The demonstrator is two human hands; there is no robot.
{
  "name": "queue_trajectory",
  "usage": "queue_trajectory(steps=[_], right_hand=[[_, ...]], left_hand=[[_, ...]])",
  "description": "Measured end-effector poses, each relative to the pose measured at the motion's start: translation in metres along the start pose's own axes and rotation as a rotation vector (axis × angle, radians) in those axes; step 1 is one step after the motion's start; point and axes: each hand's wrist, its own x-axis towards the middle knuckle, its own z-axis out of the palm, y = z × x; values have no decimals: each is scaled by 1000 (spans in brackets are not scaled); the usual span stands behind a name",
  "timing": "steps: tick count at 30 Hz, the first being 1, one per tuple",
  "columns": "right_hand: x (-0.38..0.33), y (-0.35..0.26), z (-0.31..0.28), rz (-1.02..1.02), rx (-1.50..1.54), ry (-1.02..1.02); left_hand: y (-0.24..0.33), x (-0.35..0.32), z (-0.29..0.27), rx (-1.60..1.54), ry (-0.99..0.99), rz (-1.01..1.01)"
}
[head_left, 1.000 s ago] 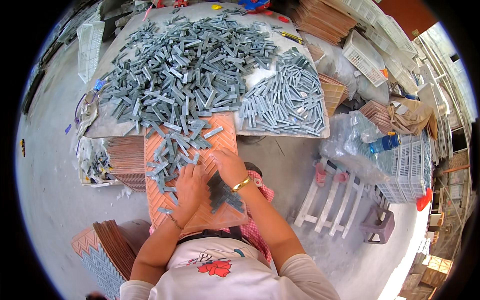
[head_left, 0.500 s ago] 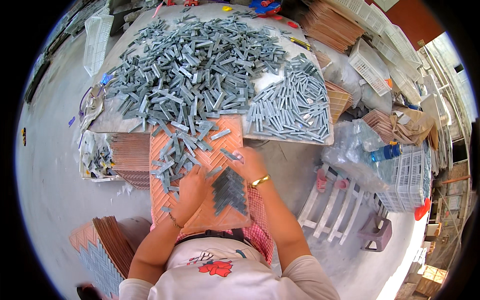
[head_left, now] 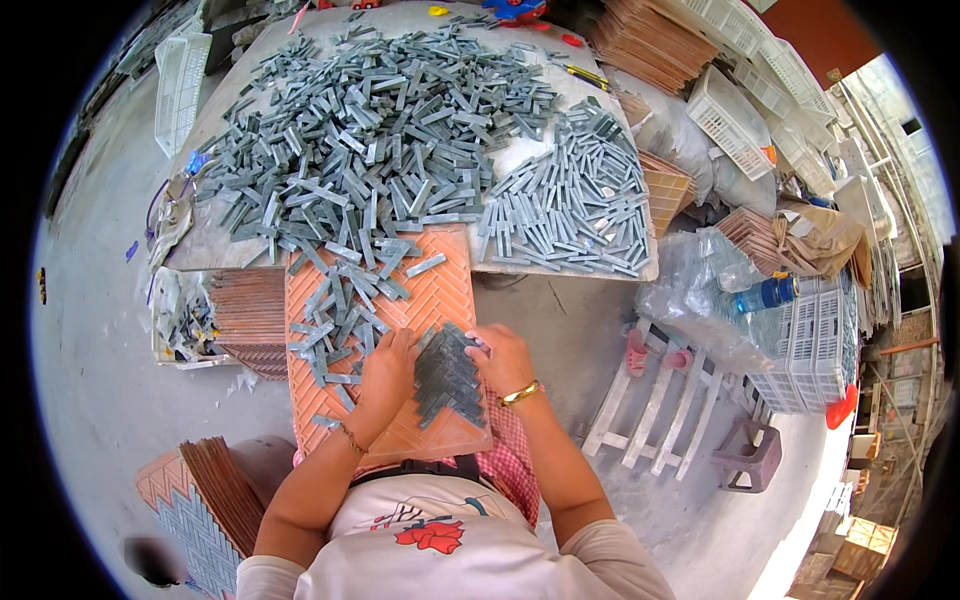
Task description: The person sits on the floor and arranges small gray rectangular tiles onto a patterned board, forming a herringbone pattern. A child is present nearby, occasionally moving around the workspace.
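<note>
An orange tray [head_left: 455,262] with herringbone grooves slopes from the table edge toward my waist. Part of its right side is filled with dark grey strip tiles [head_left: 448,380] laid in a zigzag. My right hand [head_left: 506,362], with a gold bangle, has its thumb and fingers closed at the upper right corner of this block, on a grey strip at its top edge. At the block's left edge is my left hand [head_left: 388,375], its fingers drawn together; what they hold, if anything, is hidden. Loose grey strips [head_left: 340,312] lie over the tray's left and upper part.
A large heap of grey strips [head_left: 350,150] covers the table ahead, with a flatter spread of strips [head_left: 570,200] at its right. Stacked orange trays [head_left: 245,310] stand under the table. To the right are a white slatted rack [head_left: 640,420], a stool [head_left: 748,455] and white crates [head_left: 808,345].
My right hand has come down with the grey strip, from above the laid block to its upper right edge. My left hand stays close by on the left. The whole view has shifted slightly.
</note>
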Motion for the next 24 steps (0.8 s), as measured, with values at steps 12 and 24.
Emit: queue_trajectory(steps=[12, 24], right_hand=[[12, 3, 21, -17, -159, 44], [119, 1, 37, -242, -150, 79]], left_hand=[[4, 5, 10, 67, -49, 17], [-16, 71, -18, 317, -2, 299]])
